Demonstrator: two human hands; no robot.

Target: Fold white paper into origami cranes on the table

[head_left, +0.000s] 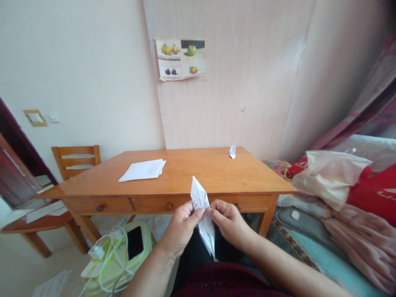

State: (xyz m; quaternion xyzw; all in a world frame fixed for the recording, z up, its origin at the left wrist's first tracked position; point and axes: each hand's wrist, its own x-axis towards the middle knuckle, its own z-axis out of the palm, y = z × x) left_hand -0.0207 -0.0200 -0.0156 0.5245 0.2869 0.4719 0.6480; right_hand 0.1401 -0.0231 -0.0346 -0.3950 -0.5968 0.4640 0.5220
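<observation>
I face a pale wall (93, 74), with a sheet of fruit pictures (182, 60) fixed on it above the far edge of my bench (198, 165), which is glossy orange-brown wood with drawers (151, 205) along its near side. To the left I see a wooden chair (77, 150), a light switch (35, 118) and pale floor (18, 268); to the right, a purplish curtain (349, 117), and soft light brightening the wall.

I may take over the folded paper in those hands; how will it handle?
The paper is probably stiff lengthwise, since both ends stick out straight unsupported. It likely weighs little, being slender, and its narrow tips could bend easily if pressed.
</observation>
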